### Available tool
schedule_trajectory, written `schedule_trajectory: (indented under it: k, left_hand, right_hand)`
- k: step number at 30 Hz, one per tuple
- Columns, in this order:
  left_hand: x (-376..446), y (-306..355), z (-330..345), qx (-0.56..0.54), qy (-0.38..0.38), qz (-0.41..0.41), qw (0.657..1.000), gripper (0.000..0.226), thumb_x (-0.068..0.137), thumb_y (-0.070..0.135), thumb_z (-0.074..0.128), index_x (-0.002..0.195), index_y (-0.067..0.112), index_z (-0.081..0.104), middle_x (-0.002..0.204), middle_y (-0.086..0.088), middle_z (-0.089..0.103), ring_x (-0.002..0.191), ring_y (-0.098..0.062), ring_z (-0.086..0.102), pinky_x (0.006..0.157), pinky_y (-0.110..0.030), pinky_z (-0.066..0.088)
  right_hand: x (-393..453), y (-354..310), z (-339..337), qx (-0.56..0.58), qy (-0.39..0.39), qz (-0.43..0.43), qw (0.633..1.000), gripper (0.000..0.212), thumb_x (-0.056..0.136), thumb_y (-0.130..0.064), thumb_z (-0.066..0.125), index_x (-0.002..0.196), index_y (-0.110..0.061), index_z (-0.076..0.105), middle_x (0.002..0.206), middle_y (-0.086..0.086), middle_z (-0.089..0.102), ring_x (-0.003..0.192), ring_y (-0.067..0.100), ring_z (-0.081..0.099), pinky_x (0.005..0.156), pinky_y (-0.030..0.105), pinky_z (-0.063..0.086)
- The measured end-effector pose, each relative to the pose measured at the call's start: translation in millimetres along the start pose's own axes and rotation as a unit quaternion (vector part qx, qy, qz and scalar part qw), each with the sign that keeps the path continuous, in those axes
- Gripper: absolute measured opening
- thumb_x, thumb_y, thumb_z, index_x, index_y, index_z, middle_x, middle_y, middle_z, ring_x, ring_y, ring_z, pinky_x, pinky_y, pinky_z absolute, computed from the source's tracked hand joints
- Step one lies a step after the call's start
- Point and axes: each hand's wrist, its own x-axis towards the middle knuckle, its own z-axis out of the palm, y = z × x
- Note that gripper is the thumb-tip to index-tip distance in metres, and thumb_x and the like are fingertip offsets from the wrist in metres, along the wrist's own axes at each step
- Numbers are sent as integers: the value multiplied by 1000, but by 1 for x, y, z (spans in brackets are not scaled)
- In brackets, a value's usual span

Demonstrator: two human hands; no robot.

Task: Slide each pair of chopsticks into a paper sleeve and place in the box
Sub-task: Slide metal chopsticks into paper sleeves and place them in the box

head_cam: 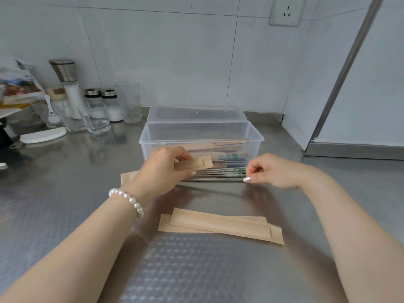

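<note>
Metal chopsticks (218,177) lie side by side before the clear open box (201,136), which holds sleeved pairs. One tan sleeve (196,164) is held above them; two more sleeves (220,226) lie overlapping nearer.

Tan paper sleeves (220,227) are seen at lower centre on a grey steel counter (65,193) embossed with diamonds. Green-patterned silver chopsticks (218,174) are seen at centre; a white pearl bracelet (129,200) lower left.

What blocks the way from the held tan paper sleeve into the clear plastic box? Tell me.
Nothing visible blocks it. The left hand holds the tan paper sleeve just in front of the clear plastic box, whose lid is swung back, leaving the top open. The right hand pinches the metal chopsticks off to the side.
</note>
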Motion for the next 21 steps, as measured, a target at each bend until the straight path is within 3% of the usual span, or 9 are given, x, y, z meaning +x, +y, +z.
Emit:
schedule_trajectory:
  k: [4,8,10,13,16,21]
  left_hand:
    - [1,1,-2,-7,15,-4,1000,24,73,25,75,93,22,63,77,21,53,74,-8,50,70,-25,39]
    - [1,2,-1,-8,13,0,1000,25,72,25,75,93,22,62,78,21,53,75,-8,50,69,-23,38]
    - [0,2,-1,-10,11,6,1000,24,72,24,75,92,23,62,77,20,53,71,-4,49,64,-17,36]
    - [0,3,1,-13,0,6,1000,23,72,22,75,90,24,61,77,19,53,67,0,48,60,-8,33]
    - [-1,3,4,-13,-19,7,1000,23,71,23,76,88,26,59,78,17,53,67,2,47,59,-6,33]
    - [-1,4,6,-10,-25,16,999,26,70,23,77,90,23,61,78,17,53,67,3,46,60,-4,34]
  right_hand:
    - [-10,7,-17,169,69,-26,983,15,90,0,54,77,-5,60,66,8,65,46,8,52,46,20,44]
    - [-9,21,-25,335,181,-43,923,22,88,9,51,80,-5,66,59,6,61,44,7,47,43,15,38]
    - [-7,25,-29,452,217,-47,864,26,88,10,47,77,-3,67,54,4,58,43,7,44,43,15,35]
    - [-5,32,-36,606,288,-70,739,29,91,-1,48,70,-4,68,55,2,55,43,8,41,41,16,31]
    - [-3,39,-39,654,354,-67,665,24,94,-20,50,75,-8,57,52,-3,46,39,7,32,38,17,23]
    - [-1,46,-36,637,428,-12,641,33,98,-30,44,70,-12,47,47,-3,36,31,7,25,34,18,15]
